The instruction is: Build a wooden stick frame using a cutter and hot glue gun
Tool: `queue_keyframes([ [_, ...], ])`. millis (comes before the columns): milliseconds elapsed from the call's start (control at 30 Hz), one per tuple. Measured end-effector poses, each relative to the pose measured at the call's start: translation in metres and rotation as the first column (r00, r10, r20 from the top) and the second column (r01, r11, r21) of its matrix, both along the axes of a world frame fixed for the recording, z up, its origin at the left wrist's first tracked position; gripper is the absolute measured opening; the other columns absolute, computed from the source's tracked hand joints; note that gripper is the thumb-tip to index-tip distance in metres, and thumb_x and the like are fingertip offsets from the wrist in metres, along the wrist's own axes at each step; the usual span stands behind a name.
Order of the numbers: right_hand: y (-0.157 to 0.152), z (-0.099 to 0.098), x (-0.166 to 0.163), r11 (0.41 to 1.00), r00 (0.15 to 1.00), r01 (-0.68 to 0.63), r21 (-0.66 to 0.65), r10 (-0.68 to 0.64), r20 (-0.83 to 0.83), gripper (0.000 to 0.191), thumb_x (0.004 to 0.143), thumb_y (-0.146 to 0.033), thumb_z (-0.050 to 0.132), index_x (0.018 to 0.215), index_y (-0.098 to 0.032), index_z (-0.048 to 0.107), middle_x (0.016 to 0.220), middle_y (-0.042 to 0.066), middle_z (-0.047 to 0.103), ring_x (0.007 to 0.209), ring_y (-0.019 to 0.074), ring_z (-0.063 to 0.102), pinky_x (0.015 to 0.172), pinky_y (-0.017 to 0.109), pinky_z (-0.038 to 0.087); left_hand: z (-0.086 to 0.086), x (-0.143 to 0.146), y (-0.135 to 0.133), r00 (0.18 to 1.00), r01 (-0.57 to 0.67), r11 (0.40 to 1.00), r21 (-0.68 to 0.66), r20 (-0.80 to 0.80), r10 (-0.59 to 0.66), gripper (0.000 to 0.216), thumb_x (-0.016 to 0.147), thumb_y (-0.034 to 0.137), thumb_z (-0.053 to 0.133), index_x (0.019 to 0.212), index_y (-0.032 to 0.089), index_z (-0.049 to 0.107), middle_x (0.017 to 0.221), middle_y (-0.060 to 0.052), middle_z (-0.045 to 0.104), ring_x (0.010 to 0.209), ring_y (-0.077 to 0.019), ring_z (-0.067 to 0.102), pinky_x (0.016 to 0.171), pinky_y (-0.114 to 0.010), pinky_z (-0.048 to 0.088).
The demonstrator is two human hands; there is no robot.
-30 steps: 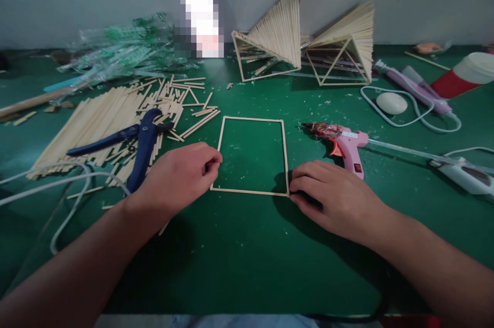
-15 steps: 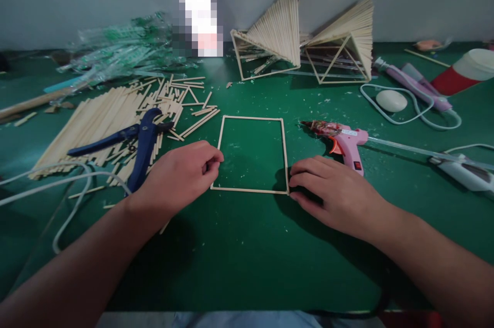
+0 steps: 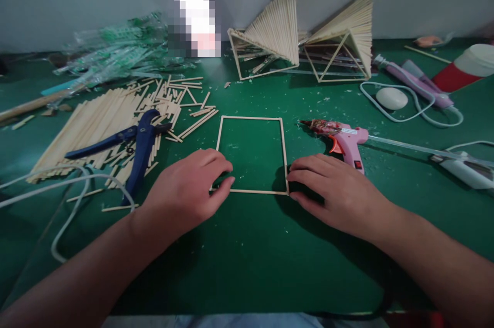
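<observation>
Left hand [image 3: 185, 191]: lies at 8 o'clock of the stick frame [image 3: 283, 148]. The fingers are curled and close together. Forefinger and thumb [image 3: 226, 185] stand slightly apart, one on each side of the frame's near-left corner, which they cover. Whether they clamp the stick or only touch it cannot be told.

Right hand [image 3: 332, 194]: lies at 4 o'clock of the frame, palm down. The fingers [image 3: 299, 178] are stretched out, side by side, with the tips at the near-right corner. They rest on or against the corner and grip nothing.

Frame: a rectangle of four thin pale sticks, joined at the corners. It lies flat on the green table [image 3: 247, 256], in the middle, between the two hands. The long sides run from 6 to 12 o'clock. The far corners are uncovered and the inside is bare.

Surroundings, taken from the frame:
- 3 o'clock: pink glue gun [image 3: 347, 142] on its side, nozzle towards the frame, just beside the right hand
- 9 o'clock: blue cutters [image 3: 135, 148] on a pile of loose sticks [image 3: 92, 122]
- 12 to 1 o'clock: two fan-shaped stick models [image 3: 278, 29] against the wall
</observation>
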State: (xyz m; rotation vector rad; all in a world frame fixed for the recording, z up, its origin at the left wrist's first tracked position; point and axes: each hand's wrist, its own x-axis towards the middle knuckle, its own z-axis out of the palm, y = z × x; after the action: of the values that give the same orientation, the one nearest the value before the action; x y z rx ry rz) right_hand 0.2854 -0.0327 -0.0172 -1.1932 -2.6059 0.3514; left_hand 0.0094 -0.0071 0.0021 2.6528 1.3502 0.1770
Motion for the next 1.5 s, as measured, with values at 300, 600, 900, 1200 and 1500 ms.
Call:
queue_keyframes([
  [300, -0.001, -0.003, 0.002, 1.0, 1.0, 0.002, 0.031, -0.002, 0.005, 0.029, 0.088, -0.025, 0.053, 0.115, -0.016, 0.06, 0.123, 0.009, 0.06, 0.115, 0.0239, 0.054, 0.098, 0.043, 0.046, -0.007, -0.017, 0.021, 0.992, -0.129, 0.989, 0.066, 0.001, 0.129, 0.034, 0.091, 0.029, 0.041, 0.115, 0.018, 0.062, 0.125, -0.006, 0.062, 0.117, -0.0233, 0.055, 0.102, -0.039, 0.043],
  [600, -0.001, -0.004, 0.002, 0.999, 1.0, 0.019, 0.034, -0.019, 0.024, 0.028, 0.088, -0.024, 0.052, 0.114, -0.017, 0.061, 0.123, 0.009, 0.06, 0.113, 0.0235, 0.055, 0.096, 0.043, 0.048, -0.01, -0.015, 0.019, 0.997, -0.078, 0.994, 0.074, -0.004, 0.079, 0.034, 0.091, 0.029, 0.044, 0.115, 0.016, 0.064, 0.122, -0.007, 0.064, 0.115, -0.0225, 0.057, 0.101, -0.039, 0.044],
  [900, 0.0, -0.002, 0.001, 1.0, 0.999, 0.014, 0.024, -0.015, 0.029, 0.03, 0.087, -0.027, 0.054, 0.114, -0.017, 0.061, 0.125, 0.009, 0.059, 0.113, 0.0249, 0.055, 0.096, 0.044, 0.047, -0.012, -0.017, 0.02, 0.999, -0.05, 0.994, 0.098, 0.004, 0.05, 0.032, 0.091, 0.029, 0.045, 0.114, 0.016, 0.064, 0.122, -0.008, 0.064, 0.115, -0.0239, 0.056, 0.1, -0.04, 0.044],
  [1200, 0.0, -0.002, 0.003, 0.999, 1.0, 0.012, 0.039, -0.013, 0.013, 0.029, 0.087, -0.026, 0.055, 0.114, -0.017, 0.061, 0.123, 0.009, 0.06, 0.112, 0.0244, 0.056, 0.094, 0.043, 0.047, -0.006, 0.015, -0.01, 0.962, 0.241, 0.97, 0.004, 0.132, -0.24, 0.02, 0.091, 0.027, 0.049, 0.099, 0.017, 0.065, 0.095, -0.007, 0.067, 0.088, -0.0193, 0.059, 0.077, -0.033, 0.047],
  [1500, 0.001, -0.004, 0.003, 0.999, 1.0, 0.013, 0.037, -0.013, 0.014, 0.03, 0.088, -0.027, 0.054, 0.116, -0.017, 0.06, 0.124, 0.01, 0.06, 0.113, 0.0248, 0.055, 0.095, 0.043, 0.046, -0.014, 0.021, -0.011, 0.956, 0.281, 0.959, -0.042, 0.095, -0.276, 0.023, 0.093, 0.019, 0.043, 0.097, 0.018, 0.066, 0.088, -0.006, 0.063, 0.083, -0.0182, 0.056, 0.07, -0.031, 0.045],
])
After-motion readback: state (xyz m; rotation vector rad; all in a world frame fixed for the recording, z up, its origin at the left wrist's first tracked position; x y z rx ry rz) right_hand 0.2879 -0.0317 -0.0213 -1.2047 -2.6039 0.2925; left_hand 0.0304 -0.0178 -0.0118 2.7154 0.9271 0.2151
